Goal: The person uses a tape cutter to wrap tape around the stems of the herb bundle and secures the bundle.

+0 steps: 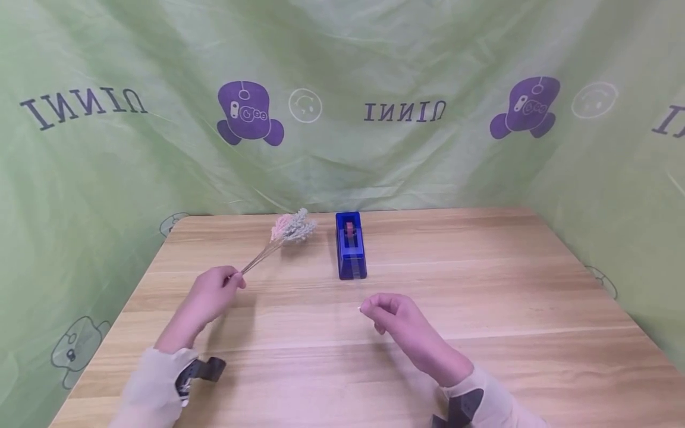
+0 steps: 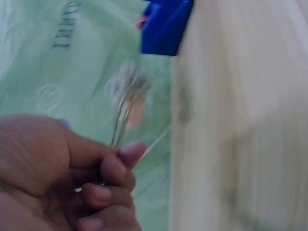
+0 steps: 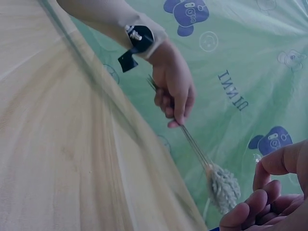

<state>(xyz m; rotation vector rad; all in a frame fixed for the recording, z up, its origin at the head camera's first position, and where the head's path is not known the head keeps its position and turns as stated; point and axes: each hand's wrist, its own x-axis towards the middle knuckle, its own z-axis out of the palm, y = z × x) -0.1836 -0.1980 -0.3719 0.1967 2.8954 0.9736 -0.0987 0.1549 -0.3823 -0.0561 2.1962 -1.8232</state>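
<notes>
My left hand (image 1: 215, 295) grips a small bunch of dried flowers (image 1: 296, 228) by its thin stems, above the left part of the table. The pale blue-grey and pink heads point away, toward the tape dispenser (image 1: 344, 267). That blue dispenser stands upright, with a small pinkish core inside. Near the table's middle, my right hand (image 1: 409, 330) pinches the end of clear tape between thumb and index finger. A bit of the clear tape (image 3: 257, 157) shows at the fingertips in the right wrist view. Between the dispenser and these fingers the strip is faint.
The wooden table (image 1: 508, 285) carries the dispenser near its back edge. Green printed cloth (image 1: 342, 160) hangs behind the table and along both sides. Dark cameras are strapped to both wrists, over light sleeves.
</notes>
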